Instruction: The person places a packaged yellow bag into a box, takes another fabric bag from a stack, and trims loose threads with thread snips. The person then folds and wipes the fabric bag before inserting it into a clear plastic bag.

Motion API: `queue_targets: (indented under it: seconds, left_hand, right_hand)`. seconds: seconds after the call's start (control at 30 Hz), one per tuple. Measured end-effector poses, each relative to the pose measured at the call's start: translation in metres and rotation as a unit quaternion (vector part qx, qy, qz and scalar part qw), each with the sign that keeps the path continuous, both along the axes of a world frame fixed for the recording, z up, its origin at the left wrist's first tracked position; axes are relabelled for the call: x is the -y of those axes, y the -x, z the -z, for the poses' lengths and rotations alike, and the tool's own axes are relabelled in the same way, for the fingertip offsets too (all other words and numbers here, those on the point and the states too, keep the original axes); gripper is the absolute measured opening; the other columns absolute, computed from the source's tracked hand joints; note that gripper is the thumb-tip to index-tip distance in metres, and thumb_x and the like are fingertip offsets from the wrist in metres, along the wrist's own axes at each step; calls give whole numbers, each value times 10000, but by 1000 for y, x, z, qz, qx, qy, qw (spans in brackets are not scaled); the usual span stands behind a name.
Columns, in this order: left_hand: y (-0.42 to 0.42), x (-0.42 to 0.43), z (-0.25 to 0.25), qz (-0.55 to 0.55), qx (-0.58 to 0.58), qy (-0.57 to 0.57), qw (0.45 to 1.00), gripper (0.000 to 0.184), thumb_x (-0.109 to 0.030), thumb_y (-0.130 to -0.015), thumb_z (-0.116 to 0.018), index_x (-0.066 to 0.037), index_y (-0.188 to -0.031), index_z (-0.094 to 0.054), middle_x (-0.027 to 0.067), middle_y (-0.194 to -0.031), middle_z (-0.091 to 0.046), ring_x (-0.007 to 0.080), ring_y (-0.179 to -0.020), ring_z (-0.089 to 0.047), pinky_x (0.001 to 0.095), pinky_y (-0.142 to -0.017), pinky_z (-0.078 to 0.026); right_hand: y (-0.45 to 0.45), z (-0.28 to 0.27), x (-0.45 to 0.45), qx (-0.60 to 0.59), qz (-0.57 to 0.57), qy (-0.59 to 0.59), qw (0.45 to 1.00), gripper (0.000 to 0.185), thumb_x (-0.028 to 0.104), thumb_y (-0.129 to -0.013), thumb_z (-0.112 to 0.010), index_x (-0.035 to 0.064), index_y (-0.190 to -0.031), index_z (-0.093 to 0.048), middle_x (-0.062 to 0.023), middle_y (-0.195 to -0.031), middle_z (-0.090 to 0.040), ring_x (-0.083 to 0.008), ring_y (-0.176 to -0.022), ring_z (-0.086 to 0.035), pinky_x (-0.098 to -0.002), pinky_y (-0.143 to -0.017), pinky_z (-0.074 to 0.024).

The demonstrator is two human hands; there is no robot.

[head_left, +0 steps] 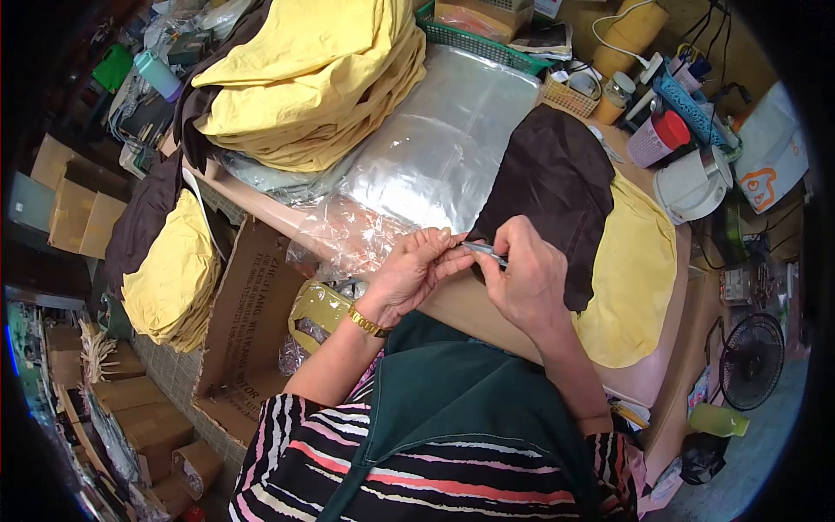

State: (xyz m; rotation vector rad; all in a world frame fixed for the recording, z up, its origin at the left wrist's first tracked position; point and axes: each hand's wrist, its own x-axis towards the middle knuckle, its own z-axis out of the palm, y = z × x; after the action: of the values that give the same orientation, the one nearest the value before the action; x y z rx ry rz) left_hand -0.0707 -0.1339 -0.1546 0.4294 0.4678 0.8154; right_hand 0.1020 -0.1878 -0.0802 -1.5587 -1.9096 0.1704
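At the table's near edge my left hand (413, 274) pinches the left corner of a dark brown cloth (552, 191). Close beside it on the right, my right hand (532, 274) is closed around a small grey metal tool (484, 251), whose tip meets the cloth at my left fingertips. A yellow cloth piece (631, 278) lies partly under the brown one, to the right. Behind my hands, clear plastic sheets (435, 130) lie flat on the table. What exactly the tool's tip touches is too small to tell.
A tall pile of yellow cloth (313, 87) stands at the back left. An open cardboard box (243, 322) is below the table's left edge, beside another cloth bundle (174, 270). Cups, a white roll (693, 187) and baskets line the back right. A black fan (752, 361) is far right.
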Motion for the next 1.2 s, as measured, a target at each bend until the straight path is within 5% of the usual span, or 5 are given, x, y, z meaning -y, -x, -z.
queue_targets:
  seconds: [0.5, 0.57, 0.67, 0.8, 1.2]
  left_hand:
    - [26, -4, -23, -60, -193, -65, 977, 233, -195, -1008, -502, -52, -834, -560, 51, -805, -619, 170, -861, -662, 233, -702, -562]
    - [50, -32, 17, -66, 212, -107, 969, 293, -270, -1023, -471, -92, -807, -558, 14, -708, -581, 134, -745, -610, 238, -632, -500]
    - [26, -32, 19, -121, -123, -231, 958, 353, -350, -1007, -481, -32, -904, -593, 41, -741, -590, 170, -710, -578, 319, -636, -487]
    - [-28, -17, 21, -96, -560, -439, 696, 350, -328, -977, -534, 3, -948, -645, 110, -734, -636, 233, -712, -625, 377, -645, -470]
    - [25, -56, -9, -187, -513, -454, 704, 238, -217, -898, -665, 8, -976, -658, 67, -826, -668, 123, -637, -595, 299, -603, -479]
  right_hand:
    - [-42, 85, -18, -138, 105, -86, 981, 403, 144, -785, -786, 35, -1054, -507, -24, -776, -461, -102, -720, -465, -255, -611, -414]
    - [-55, 114, -7, -225, 165, 56, 959, 379, 127, -799, -773, 26, -1052, -510, -5, -771, -453, -72, -679, -413, -219, -597, -372]
    - [-54, 119, -7, -239, 163, 21, 957, 277, 120, -842, -727, 17, -1009, -532, 23, -704, -425, -50, -628, -371, -209, -577, -342]
    - [-51, 116, -4, -234, 155, 43, 959, 331, 189, -798, -774, 37, -1008, -568, -16, -676, -493, -104, -606, -464, -257, -573, -403]
    - [-54, 123, -4, -155, 111, 3, 982, 209, 172, -810, -756, 27, -874, -621, -85, -786, -631, -224, -638, -615, -315, -581, -480]
